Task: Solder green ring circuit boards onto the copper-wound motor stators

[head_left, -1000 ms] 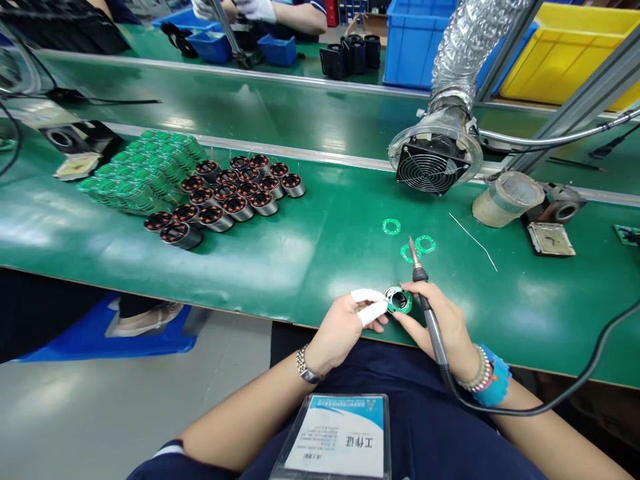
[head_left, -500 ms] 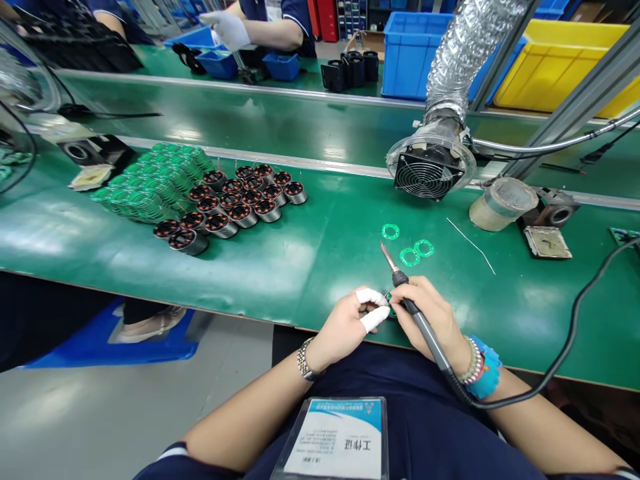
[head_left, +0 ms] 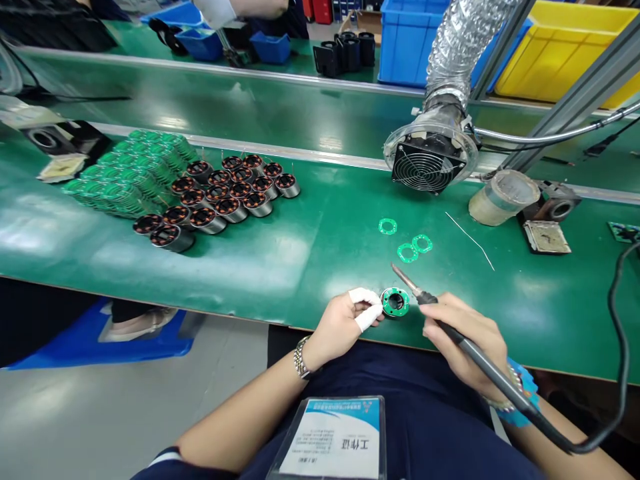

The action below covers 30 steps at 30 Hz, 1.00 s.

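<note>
My left hand [head_left: 350, 321], with white covers on thumb and finger, pinches the left side of a motor stator [head_left: 385, 312] near the bench's front edge. A ring-shaped green circuit board [head_left: 403, 311] lies on top of the stator, its round hole facing up. My right hand [head_left: 467, 337] is closed around a soldering iron [head_left: 453, 331], just right of the stator. The iron's tip points up and left, above the board's far edge and apart from it as far as I can tell. Three loose ring boards [head_left: 387, 227] lie beyond the hands.
Several copper-wound stators [head_left: 205, 220] stand at left beside stacked green boards [head_left: 130, 170]. A fume extractor fan [head_left: 425, 168] hangs over the back. To its right are solder wire [head_left: 469, 240], a round tub [head_left: 503, 198] and an iron stand [head_left: 549, 233]. A co-worker's gloved hand [head_left: 216, 10] shows across the bench.
My right hand has come off the board and moved right with the soldering iron, uncovering the board on the stator. My left hand stays at the stator. The view has shifted slightly.
</note>
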### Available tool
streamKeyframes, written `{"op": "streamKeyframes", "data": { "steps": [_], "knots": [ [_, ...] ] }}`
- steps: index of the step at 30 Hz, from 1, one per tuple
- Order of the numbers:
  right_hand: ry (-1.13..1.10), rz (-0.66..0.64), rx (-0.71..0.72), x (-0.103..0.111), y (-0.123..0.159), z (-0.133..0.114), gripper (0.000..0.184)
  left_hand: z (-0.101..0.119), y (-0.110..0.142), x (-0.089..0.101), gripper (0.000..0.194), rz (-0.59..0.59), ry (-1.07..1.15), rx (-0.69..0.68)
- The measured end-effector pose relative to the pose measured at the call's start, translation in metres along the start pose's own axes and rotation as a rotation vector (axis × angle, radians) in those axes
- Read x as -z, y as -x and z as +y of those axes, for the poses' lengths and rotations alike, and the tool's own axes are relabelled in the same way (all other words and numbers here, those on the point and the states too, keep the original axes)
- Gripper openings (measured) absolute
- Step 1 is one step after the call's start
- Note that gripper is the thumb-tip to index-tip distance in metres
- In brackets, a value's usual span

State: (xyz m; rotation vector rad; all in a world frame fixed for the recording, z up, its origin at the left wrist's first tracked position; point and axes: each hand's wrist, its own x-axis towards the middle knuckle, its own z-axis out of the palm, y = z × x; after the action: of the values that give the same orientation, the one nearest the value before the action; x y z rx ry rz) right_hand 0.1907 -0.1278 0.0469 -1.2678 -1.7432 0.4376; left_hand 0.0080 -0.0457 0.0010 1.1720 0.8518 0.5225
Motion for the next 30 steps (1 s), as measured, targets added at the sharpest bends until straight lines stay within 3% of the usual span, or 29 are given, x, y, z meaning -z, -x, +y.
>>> {"op": "streamKeyframes", "data": {
  "steps": [5, 15, 24, 27, 30],
  "knots": [
    [-0.024, -0.049, 0.024, 0.015, 0.004, -0.005, 0.034, 0.000, -0.001, 0.001, 0.015, -0.026, -0.032, -0.010],
    [-0.033, -0.115, 0.008, 0.011, 0.004, -0.006, 0.029, -0.002, -0.001, 0.001, 0.013, -0.005, -0.041, -0.008],
    [-0.048, -0.050, 0.012, 0.014, 0.007, -0.002, 0.029, 0.002, -0.001, 0.000, 0.012, -0.001, -0.063, 0.005],
    [0.045, 0.002, -0.038, 0.008, 0.008, 0.007, 0.030, 0.002, -0.001, -0.001, 0.012, 0.003, -0.069, 0.002],
    [0.164, -0.050, -0.070, -0.005, 0.005, 0.019, 0.033, 0.000, -0.001, -0.001, 0.013, 0.010, -0.062, -0.002]
  ]
}}
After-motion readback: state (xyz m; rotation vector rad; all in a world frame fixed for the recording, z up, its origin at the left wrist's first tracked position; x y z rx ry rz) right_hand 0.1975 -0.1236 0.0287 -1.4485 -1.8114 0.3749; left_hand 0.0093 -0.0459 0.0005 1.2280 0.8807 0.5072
